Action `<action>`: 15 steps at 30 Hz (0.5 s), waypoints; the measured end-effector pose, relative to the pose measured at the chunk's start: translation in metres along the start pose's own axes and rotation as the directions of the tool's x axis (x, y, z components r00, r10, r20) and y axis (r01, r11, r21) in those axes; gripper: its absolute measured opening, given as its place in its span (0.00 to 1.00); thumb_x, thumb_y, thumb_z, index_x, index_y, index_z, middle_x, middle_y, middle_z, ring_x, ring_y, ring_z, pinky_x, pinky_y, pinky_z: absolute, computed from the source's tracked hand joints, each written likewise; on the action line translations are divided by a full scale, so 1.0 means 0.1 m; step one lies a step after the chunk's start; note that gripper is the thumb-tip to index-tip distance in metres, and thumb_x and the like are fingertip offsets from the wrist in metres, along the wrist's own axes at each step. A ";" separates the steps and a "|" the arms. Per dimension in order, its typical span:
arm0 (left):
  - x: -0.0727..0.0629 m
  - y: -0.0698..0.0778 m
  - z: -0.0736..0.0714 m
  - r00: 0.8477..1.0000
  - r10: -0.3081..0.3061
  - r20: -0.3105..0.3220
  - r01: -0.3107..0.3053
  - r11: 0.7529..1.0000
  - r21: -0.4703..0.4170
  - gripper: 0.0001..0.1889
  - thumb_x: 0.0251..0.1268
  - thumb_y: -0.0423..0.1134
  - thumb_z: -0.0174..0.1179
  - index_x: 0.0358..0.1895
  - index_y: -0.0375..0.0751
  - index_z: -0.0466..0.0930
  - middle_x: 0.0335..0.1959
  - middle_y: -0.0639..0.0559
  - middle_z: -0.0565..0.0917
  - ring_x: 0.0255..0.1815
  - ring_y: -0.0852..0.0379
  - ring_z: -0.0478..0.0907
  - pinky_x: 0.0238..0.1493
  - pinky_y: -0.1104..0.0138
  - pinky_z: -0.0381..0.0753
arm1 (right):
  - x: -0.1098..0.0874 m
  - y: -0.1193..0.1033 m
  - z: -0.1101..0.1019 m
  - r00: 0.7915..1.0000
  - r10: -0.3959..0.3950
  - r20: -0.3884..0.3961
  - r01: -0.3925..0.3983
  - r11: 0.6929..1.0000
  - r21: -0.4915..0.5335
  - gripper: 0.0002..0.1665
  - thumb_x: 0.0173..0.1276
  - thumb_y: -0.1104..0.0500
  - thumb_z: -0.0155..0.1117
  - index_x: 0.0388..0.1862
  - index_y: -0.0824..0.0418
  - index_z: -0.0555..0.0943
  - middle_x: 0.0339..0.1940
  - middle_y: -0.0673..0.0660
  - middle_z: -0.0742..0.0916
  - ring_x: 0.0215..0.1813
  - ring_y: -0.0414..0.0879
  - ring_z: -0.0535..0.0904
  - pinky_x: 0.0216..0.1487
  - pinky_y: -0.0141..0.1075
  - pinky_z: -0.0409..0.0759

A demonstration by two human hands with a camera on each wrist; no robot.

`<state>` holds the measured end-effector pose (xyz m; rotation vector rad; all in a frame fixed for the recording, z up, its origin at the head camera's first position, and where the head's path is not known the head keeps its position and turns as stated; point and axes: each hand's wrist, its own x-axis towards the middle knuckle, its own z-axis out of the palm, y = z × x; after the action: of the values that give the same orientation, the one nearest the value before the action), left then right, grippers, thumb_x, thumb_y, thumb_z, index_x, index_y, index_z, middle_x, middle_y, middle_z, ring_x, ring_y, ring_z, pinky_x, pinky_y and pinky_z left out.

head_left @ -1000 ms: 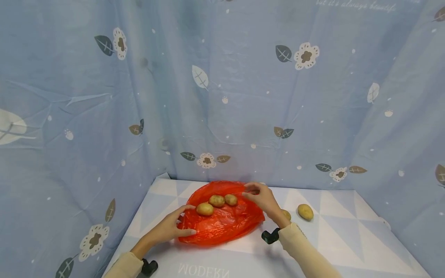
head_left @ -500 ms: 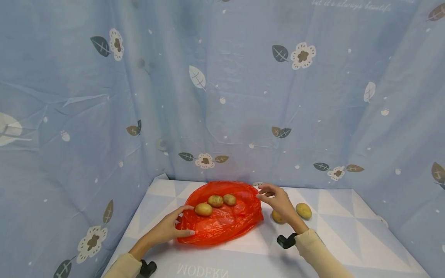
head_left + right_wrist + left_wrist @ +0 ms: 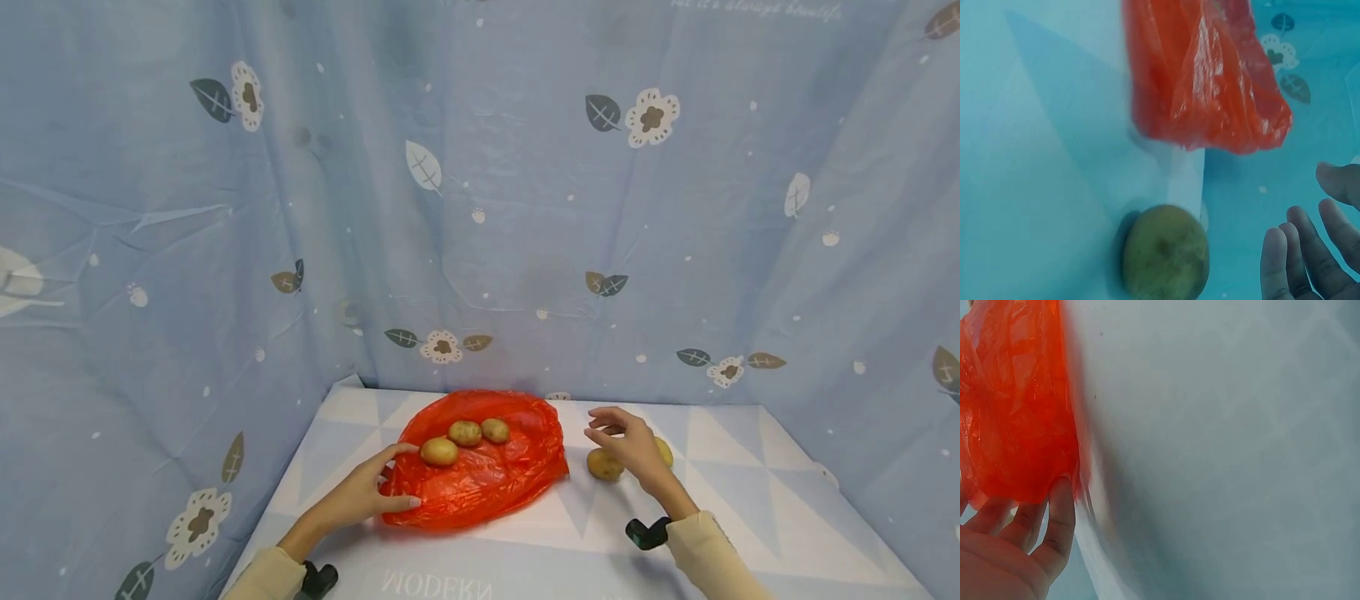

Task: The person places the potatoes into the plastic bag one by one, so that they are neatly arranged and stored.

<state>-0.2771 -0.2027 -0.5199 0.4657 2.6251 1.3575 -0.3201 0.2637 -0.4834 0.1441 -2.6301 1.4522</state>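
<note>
A red plastic bag lies spread on the table, with three potatoes in a row on its red film. My left hand holds the bag's left end, its thumb in front and fingers farther back; the left wrist view shows bent fingers against the red film. Right of the bag, my right hand hovers with loose fingers and holds nothing. Beside and below it is a potato, also seen in the right wrist view. Another potato is partly hidden behind that hand.
The table has a pale cloth with triangles and printed letters. A blue curtain with flowers and leaves hangs behind it and along the sides. Dark wrist devices sit on both wrists.
My right hand has left the bag's right edge and moved right, over toward the two loose potatoes. The left hand, the bag and the three potatoes on it have stayed put.
</note>
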 end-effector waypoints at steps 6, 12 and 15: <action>-0.02 0.01 0.00 1.000 -0.004 -0.002 0.004 1.000 -0.004 0.41 0.55 0.50 0.79 0.72 0.49 0.69 0.50 0.50 0.78 0.51 0.48 0.74 0.45 0.59 0.78 | -0.07 0.15 -0.14 0.999 0.040 -0.019 -0.041 0.998 -0.055 0.26 0.69 0.50 0.74 0.61 0.58 0.82 0.51 0.56 0.88 0.54 0.52 0.81 0.50 0.37 0.80; 0.00 0.00 -0.01 1.000 -0.011 0.004 0.011 1.000 -0.008 0.41 0.56 0.50 0.78 0.73 0.50 0.69 0.52 0.50 0.78 0.52 0.48 0.74 0.46 0.58 0.78 | -0.14 0.32 -0.27 0.997 0.060 -0.039 -0.061 0.998 -0.029 0.29 0.68 0.50 0.75 0.63 0.62 0.81 0.51 0.58 0.88 0.52 0.50 0.83 0.46 0.33 0.81; 0.00 -0.02 0.00 1.000 -0.009 0.007 0.009 1.000 -0.011 0.41 0.56 0.50 0.78 0.73 0.49 0.69 0.52 0.50 0.78 0.51 0.48 0.74 0.46 0.58 0.78 | -0.18 0.39 -0.33 0.997 0.055 -0.049 -0.057 0.997 -0.044 0.30 0.68 0.49 0.75 0.63 0.62 0.80 0.51 0.58 0.88 0.51 0.47 0.83 0.44 0.32 0.81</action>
<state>-0.2780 -0.2037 -0.5210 0.4557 2.6103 1.3644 -0.3062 0.3128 -0.5013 0.0309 -2.6466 1.3939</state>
